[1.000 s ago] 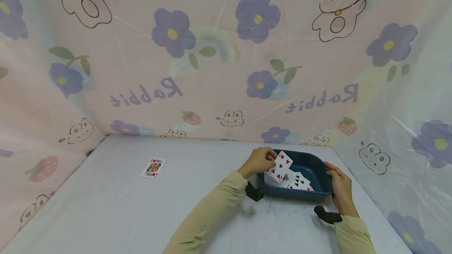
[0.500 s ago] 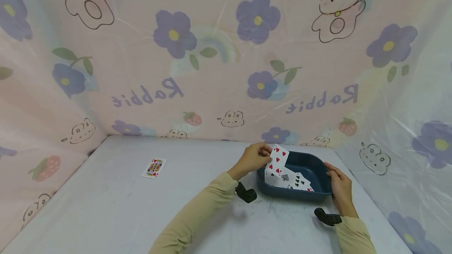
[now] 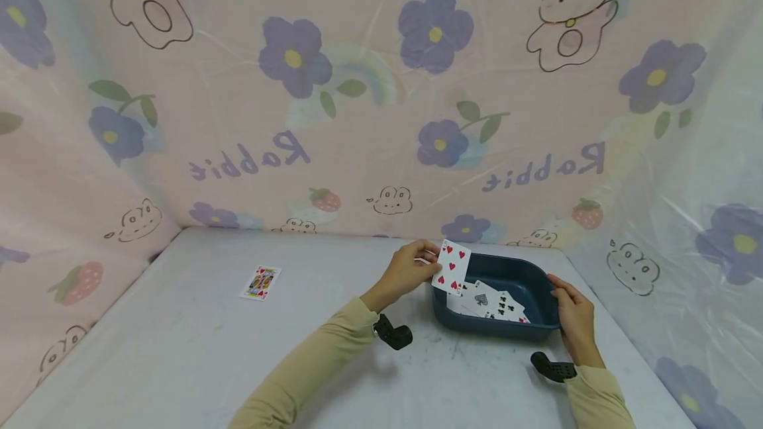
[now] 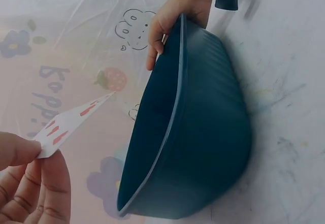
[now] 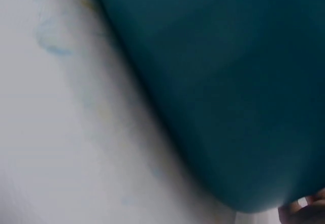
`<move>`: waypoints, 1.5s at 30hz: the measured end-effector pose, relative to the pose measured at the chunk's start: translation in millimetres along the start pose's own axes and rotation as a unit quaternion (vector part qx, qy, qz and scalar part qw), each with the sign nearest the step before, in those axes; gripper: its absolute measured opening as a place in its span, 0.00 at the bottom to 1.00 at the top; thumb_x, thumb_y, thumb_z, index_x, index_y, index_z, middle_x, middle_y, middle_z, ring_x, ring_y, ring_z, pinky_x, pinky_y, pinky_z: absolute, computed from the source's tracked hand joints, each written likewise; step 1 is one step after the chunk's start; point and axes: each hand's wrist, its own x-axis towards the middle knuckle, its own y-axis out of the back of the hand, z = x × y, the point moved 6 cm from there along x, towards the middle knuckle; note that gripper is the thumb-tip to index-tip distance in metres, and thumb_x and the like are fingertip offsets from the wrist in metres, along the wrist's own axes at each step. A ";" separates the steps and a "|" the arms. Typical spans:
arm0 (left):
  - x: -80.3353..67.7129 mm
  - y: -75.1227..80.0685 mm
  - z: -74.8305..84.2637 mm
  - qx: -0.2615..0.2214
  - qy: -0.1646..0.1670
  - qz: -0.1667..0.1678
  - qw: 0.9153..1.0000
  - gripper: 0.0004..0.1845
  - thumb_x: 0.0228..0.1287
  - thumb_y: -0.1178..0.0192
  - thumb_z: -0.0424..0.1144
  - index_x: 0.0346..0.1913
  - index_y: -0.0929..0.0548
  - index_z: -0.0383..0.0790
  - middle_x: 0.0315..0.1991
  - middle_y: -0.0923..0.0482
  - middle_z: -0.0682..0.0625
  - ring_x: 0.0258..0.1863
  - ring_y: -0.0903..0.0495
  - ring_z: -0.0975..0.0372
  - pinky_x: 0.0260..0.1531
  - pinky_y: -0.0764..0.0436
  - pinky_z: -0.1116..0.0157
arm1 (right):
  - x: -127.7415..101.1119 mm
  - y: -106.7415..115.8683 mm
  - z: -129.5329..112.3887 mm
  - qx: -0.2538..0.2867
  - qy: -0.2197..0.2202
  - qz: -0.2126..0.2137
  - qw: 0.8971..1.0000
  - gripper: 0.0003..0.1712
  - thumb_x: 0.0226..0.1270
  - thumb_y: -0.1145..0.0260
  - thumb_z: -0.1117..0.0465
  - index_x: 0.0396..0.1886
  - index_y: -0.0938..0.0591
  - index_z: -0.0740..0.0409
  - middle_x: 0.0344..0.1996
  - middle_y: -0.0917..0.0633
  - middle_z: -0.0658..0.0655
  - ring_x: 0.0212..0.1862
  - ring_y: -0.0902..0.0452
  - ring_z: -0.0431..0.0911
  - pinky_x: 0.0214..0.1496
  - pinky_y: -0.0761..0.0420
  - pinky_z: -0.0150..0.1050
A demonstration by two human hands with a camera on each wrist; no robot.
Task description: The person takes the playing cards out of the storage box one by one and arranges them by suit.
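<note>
Card of hearts (image 3: 451, 267) in hand: we see the left grip (image 3: 407, 273) pinching it near one edge, thumb (image 4: 15, 150) on one side and index finger (image 4: 55, 188) on the other. Holding it by so little of its surface leaves most of the face uncovered, and we judge that is why the pinch sits so close to the border. The card is raised at the left end of the blue basin (image 3: 497, 330); the left wrist view shows it apart from the rim, touching nothing but the fingers.

Our right grip (image 3: 575, 315) holds the right end of the basin, its fingers over the rim. So light a container would probably skid if knocked, so we read this hold as a steadying one, at the end opposite the pinch, where it leaves the opening unobstructed. The exact lie of every right finger we cannot tell, since the wall hides part of the hand.

Inside, the loose cards (image 3: 481, 300) overlap toward the near left, an ace of spades among them; the slant suggests they are dropped in rather than stacked. Well apart to the left, a court card (image 3: 260, 283) lies face up on the counter (image 3: 179, 336), with enough room around it, we think, to be read and lifted by itself.
</note>
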 end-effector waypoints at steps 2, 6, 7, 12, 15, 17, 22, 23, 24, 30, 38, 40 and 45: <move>-1.9 4.6 -0.6 -0.011 -0.001 0.003 1.000 0.12 0.60 0.36 0.26 0.47 0.20 0.32 0.36 0.20 0.45 0.29 0.18 0.62 0.32 0.17 0.59 | -0.1 0.4 -0.4 -0.003 0.004 0.002 1.000 0.24 0.75 0.54 0.63 0.67 0.29 0.65 0.67 0.31 0.61 0.70 0.41 0.47 0.70 0.43 0.44; -7.2 15.3 -1.1 -0.029 0.003 0.007 1.000 0.13 0.60 0.37 0.25 0.48 0.21 0.31 0.35 0.21 0.44 0.30 0.18 0.60 0.32 0.17 0.58 | 0.4 0.2 0.1 -0.006 0.007 0.002 1.000 0.24 0.75 0.54 0.64 0.66 0.29 0.66 0.67 0.31 0.62 0.70 0.41 0.47 0.70 0.43 0.44; -8.7 18.3 -1.2 -0.033 0.005 0.008 0.999 0.13 0.61 0.37 0.25 0.48 0.22 0.31 0.35 0.21 0.44 0.30 0.18 0.60 0.32 0.17 0.59 | 0.4 0.3 0.2 -0.008 0.008 0.003 1.000 0.24 0.74 0.54 0.64 0.66 0.29 0.66 0.67 0.31 0.62 0.70 0.41 0.47 0.70 0.43 0.44; -15.2 34.1 -2.7 -0.034 0.010 0.023 0.999 0.14 0.61 0.38 0.25 0.50 0.22 0.31 0.35 0.22 0.46 0.31 0.18 0.59 0.31 0.17 0.63 | 1.5 0.7 0.1 -0.018 0.015 0.005 1.000 0.24 0.74 0.53 0.63 0.66 0.28 0.65 0.67 0.30 0.61 0.69 0.40 0.47 0.69 0.42 0.44; -18.9 43.1 -3.2 -0.035 0.006 0.029 0.999 0.14 0.62 0.38 0.25 0.50 0.23 0.30 0.35 0.22 0.45 0.31 0.19 0.59 0.32 0.17 0.62 | 1.5 1.0 -0.4 -0.023 0.017 0.004 1.000 0.24 0.74 0.53 0.63 0.66 0.28 0.65 0.67 0.30 0.61 0.69 0.40 0.47 0.69 0.41 0.44; -21.3 48.9 -3.9 -0.039 0.002 0.031 0.999 0.14 0.62 0.38 0.25 0.50 0.23 0.30 0.35 0.22 0.44 0.31 0.19 0.59 0.33 0.17 0.62 | 1.4 0.9 -1.4 -0.029 0.019 0.003 0.999 0.24 0.75 0.53 0.62 0.66 0.28 0.65 0.67 0.30 0.62 0.69 0.40 0.48 0.69 0.41 0.45; -30.9 65.1 -7.2 -0.049 0.004 0.037 0.998 0.14 0.63 0.38 0.26 0.51 0.23 0.30 0.36 0.23 0.45 0.31 0.19 0.60 0.33 0.18 0.63 | 0.4 -0.6 -4.9 -0.036 0.020 -0.005 0.999 0.25 0.75 0.54 0.62 0.67 0.29 0.65 0.68 0.32 0.61 0.70 0.42 0.51 0.69 0.42 0.47; -32.8 68.6 -8.3 -0.051 0.003 0.038 0.998 0.14 0.63 0.39 0.26 0.51 0.24 0.30 0.36 0.23 0.45 0.31 0.19 0.60 0.33 0.18 0.63 | -0.1 -0.6 -5.3 -0.035 0.020 -0.006 0.999 0.25 0.75 0.54 0.62 0.67 0.29 0.65 0.68 0.31 0.62 0.70 0.42 0.51 0.69 0.42 0.48; -34.8 72.0 -9.1 -0.054 0.004 0.040 0.998 0.14 0.63 0.39 0.26 0.51 0.24 0.30 0.36 0.23 0.44 0.31 0.19 0.60 0.33 0.18 0.63 | -0.4 -0.6 -5.4 -0.035 0.018 -0.006 0.999 0.25 0.75 0.54 0.62 0.67 0.29 0.65 0.68 0.32 0.62 0.70 0.42 0.51 0.70 0.43 0.48; -42.2 92.8 -11.9 -0.065 0.002 0.056 0.996 0.15 0.64 0.39 0.26 0.53 0.24 0.29 0.39 0.23 0.43 0.32 0.19 0.59 0.34 0.18 0.63 | -0.7 0.8 -3.2 -0.035 0.012 -0.005 0.999 0.25 0.75 0.54 0.62 0.67 0.29 0.65 0.68 0.32 0.62 0.71 0.43 0.51 0.70 0.44 0.49; -51.8 120.7 -10.7 -0.056 0.017 0.086 0.995 0.16 0.64 0.40 0.25 0.54 0.24 0.30 0.40 0.23 0.42 0.34 0.19 0.58 0.34 0.18 0.64 | 1.7 2.4 -2.1 -0.032 0.010 -0.006 0.999 0.25 0.74 0.53 0.62 0.67 0.29 0.65 0.67 0.31 0.61 0.69 0.41 0.49 0.70 0.43 0.47; -55.1 128.1 -12.6 -0.050 0.024 0.092 0.994 0.16 0.64 0.39 0.26 0.54 0.24 0.31 0.40 0.24 0.42 0.34 0.19 0.57 0.35 0.19 0.64 | 1.6 2.2 -2.2 -0.032 0.011 -0.007 0.999 0.25 0.74 0.53 0.62 0.67 0.29 0.65 0.67 0.31 0.62 0.70 0.41 0.49 0.70 0.44 0.47; -64.2 145.9 -17.0 -0.031 0.033 0.102 0.994 0.16 0.65 0.39 0.28 0.55 0.25 0.30 0.39 0.24 0.43 0.34 0.19 0.58 0.37 0.18 0.63 | -1.5 1.3 -2.1 -0.039 0.006 -0.008 0.999 0.25 0.75 0.55 0.62 0.67 0.30 0.65 0.68 0.33 0.62 0.71 0.44 0.52 0.70 0.45 0.49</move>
